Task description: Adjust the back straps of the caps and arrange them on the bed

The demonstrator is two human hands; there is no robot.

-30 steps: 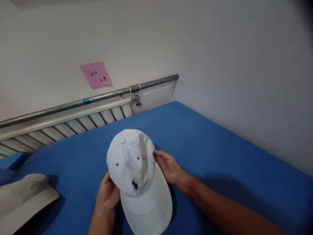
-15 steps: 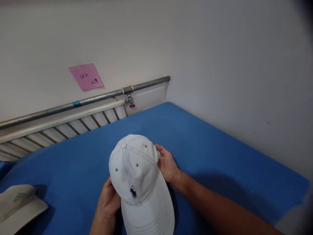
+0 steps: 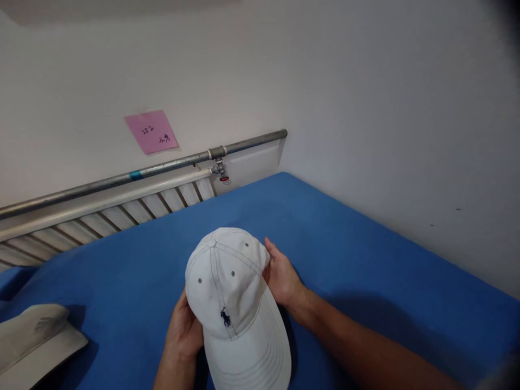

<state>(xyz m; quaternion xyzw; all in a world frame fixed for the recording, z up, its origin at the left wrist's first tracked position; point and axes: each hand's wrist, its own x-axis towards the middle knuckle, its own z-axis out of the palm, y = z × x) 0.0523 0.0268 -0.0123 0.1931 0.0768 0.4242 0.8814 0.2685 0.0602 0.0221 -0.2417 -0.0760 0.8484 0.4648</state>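
Observation:
A white baseball cap [image 3: 227, 281] with grey stitching and a small dark horse-and-rider emblem is held low in the middle of the head view, its brim pointing down towards me. My left hand [image 3: 184, 330] grips the cap's left side, its fingertips hidden behind the crown. On the other side, my right hand [image 3: 282, 276] is closed on the edge, with the thumb showing and most fingers tucked behind the fabric. Beneath lies a blue-covered surface [image 3: 134, 281].
A second, off-white cap [image 3: 36, 341] lies at the lower left. Along the back wall run a metal pipe [image 3: 174, 163] with a red-handled valve [image 3: 223, 177] and a white radiator [image 3: 134, 211]. A pink note [image 3: 152, 131] is stuck above. Another wall [image 3: 398, 135] borders the right.
The whole view has shifted slightly, so everything sits a little further right. Both hands keep their hold on the white cap, which looks almost unmoved on the blue surface.

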